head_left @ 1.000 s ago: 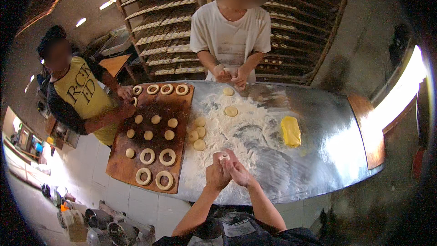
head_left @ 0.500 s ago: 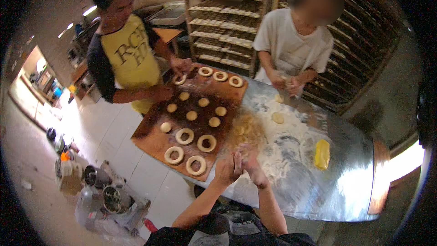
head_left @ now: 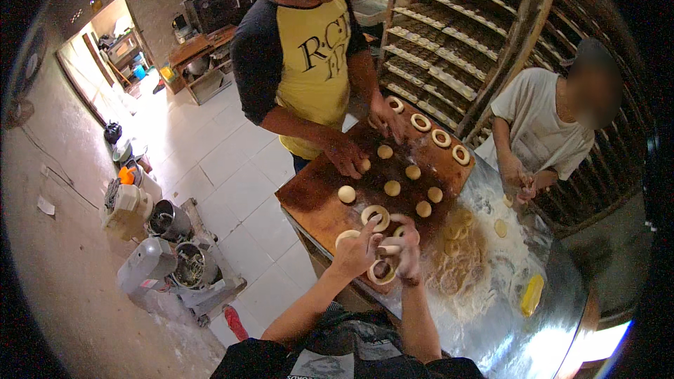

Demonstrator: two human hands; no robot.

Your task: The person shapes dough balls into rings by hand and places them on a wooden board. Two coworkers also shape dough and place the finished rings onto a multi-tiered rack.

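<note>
Since half a second ago, both hands have been carried from the floured metal to the near corner of the wooden board point(head_left: 309, 200), and the view has swung further left toward the tiled floor. A soft, pale dough ring point(head_left: 383, 271) is pinched between the two hands just above that corner. The left hand point(head_left: 356, 251) is curled, its thumb stretched across toward the right hand point(head_left: 405, 247), whose fingers are bent down over the ring's upper edge; both are closed on the dough, with forearms rising from the lower edge and meeting at the wrists.

The board is dark brown, worn and smooth, dusted lightly with flour. On it are laid round, matte dough balls point(head_left: 392, 187) in loose rows, and finished rings point(head_left: 375, 216) with open centres at both ends. The metal table point(head_left: 554, 295) beside it is shiny and grey, coated with a rough scatter of white flour and a heap of limp dough rings point(head_left: 456, 228). A yellow plastic scraper point(head_left: 531, 294) lies further right. Across the board, one ball is pressed by a person in a yellow shirt point(head_left: 316, 63); another person in white point(head_left: 540, 126) works at the far end.
</note>
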